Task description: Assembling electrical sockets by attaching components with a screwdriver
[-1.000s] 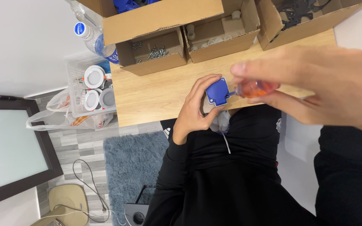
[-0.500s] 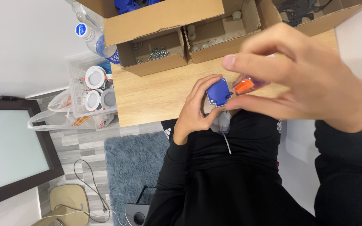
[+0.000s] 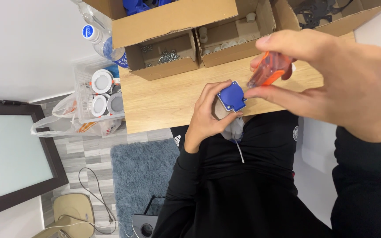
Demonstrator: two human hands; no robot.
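The left hand is closed around a small blue block, a squarish plastic part with a grey piece under it; its grip wraps the part from the left and from below, thumb along the lower edge, fingers curled over the top. The block is held up over the near edge of the wooden worktop, just in front of the person's black top.

The right hand is close to the camera and pinches an orange-handled tool between thumb and fingers, its grip shut tight on the translucent handle. The tool slants down to the left, its lower end right at the upper right corner of the blue block; whether the tip touches it I cannot tell.

Behind the hands, open cardboard boxes line the far side of the worktop, one holding loose screws. A clear plastic bin with white round parts stands beside the worktop's left end.
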